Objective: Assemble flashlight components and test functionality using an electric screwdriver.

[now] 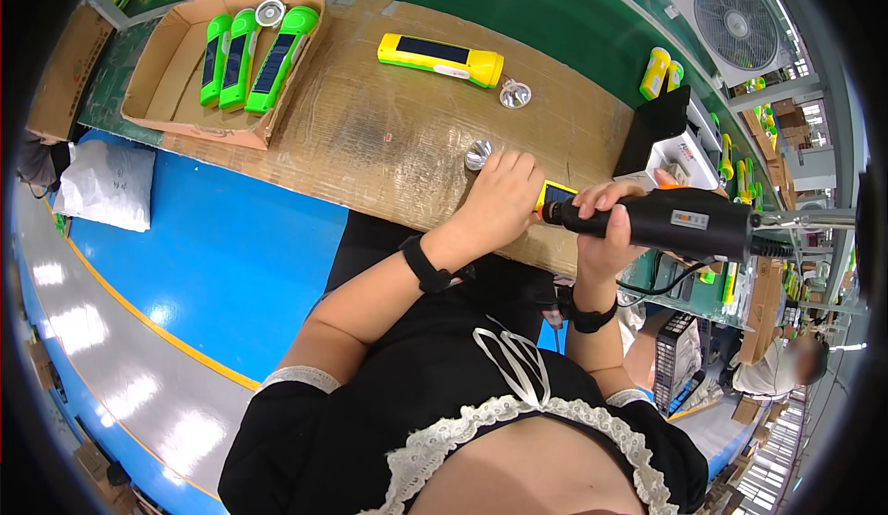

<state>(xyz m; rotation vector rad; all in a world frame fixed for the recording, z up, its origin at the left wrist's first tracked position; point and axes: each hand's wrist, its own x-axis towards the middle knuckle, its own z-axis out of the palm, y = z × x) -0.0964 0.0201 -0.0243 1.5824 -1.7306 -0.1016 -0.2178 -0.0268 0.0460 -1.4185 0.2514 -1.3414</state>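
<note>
My right hand (609, 223) is wrapped round a black electric screwdriver (684, 223), held nearly level with its tip pointing left. The tip reaches a yellow flashlight (558, 193) with a dark solar panel, mostly hidden behind my hands. Closed over the left end of that flashlight is my left hand (502, 196), its fingers curled down. A silvery reflector (478, 155) sits just beyond the left hand's knuckles. Farther back lies another yellow flashlight (439, 60) on its side, with a loose reflector (515, 94) by its right end.
An open cardboard box (153, 85) at the back left holds several green flashlights (242, 52) and a round white-rimmed reflector (270, 12). Cardboard (370, 131) covers the bench. A black-and-white box (680, 145) stands to the right. The screwdriver's cable (647, 290) hangs below my right hand.
</note>
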